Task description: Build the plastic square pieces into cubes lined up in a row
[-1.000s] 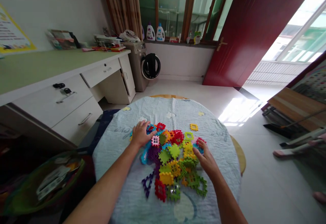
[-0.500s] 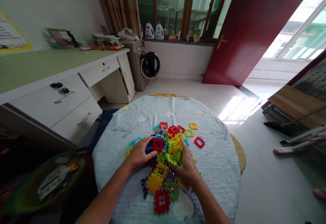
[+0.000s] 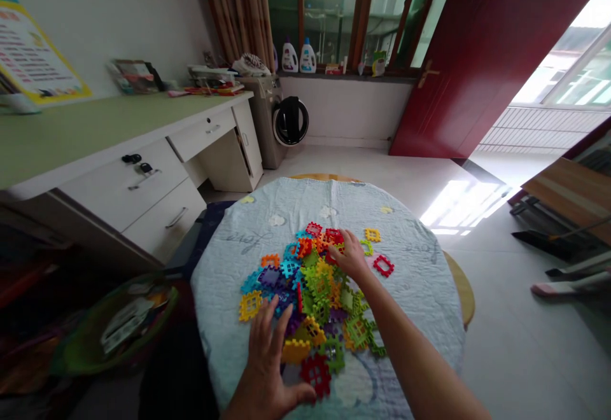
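Right hand [image 3: 352, 256] partly hides red piece [image 3: 333, 236]; grip unclear. Door [image 3: 487, 44] cut by top edge. Poster [image 3: 41, 54]: writing too small to read.

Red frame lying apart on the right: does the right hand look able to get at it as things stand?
Probably yes: the red frame lies on the cloth just beside the right hand, with nothing seen lying over it.

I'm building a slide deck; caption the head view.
Left hand and right hand at a pile of colourful notched pieces on a patterned cloth.
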`<action>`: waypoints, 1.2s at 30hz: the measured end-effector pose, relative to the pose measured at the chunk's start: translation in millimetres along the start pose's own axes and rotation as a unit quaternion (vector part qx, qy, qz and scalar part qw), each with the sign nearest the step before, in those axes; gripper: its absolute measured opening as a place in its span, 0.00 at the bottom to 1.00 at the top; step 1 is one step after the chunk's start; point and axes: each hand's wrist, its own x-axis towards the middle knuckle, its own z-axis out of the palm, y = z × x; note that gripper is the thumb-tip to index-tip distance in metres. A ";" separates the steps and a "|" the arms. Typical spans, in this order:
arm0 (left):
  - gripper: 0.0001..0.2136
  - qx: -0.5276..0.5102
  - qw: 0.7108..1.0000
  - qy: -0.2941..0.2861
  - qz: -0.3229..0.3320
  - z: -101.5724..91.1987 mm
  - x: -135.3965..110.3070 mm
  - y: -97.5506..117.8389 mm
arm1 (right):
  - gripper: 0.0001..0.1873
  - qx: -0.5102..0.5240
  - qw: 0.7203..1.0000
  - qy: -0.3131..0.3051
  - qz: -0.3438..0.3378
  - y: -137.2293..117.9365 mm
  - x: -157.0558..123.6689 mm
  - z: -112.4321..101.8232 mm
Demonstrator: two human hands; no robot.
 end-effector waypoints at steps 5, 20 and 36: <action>0.52 0.049 0.998 -0.038 0.031 15.2 -2.9 12.1 | 0.31 -0.066 0.990 -0.122 -0.016 -19.2 7.8 15.0; 0.37 0.081 0.986 0.118 -0.090 -4.9 32.1 -35.9 | 0.27 -0.018 0.995 -0.068 -0.064 26.4 -91.9 -29.7; 0.33 0.111 0.990 0.088 -0.027 8.6 37.2 3.2 | 0.29 0.011 0.998 0.005 -0.058 34.5 -110.3 -0.7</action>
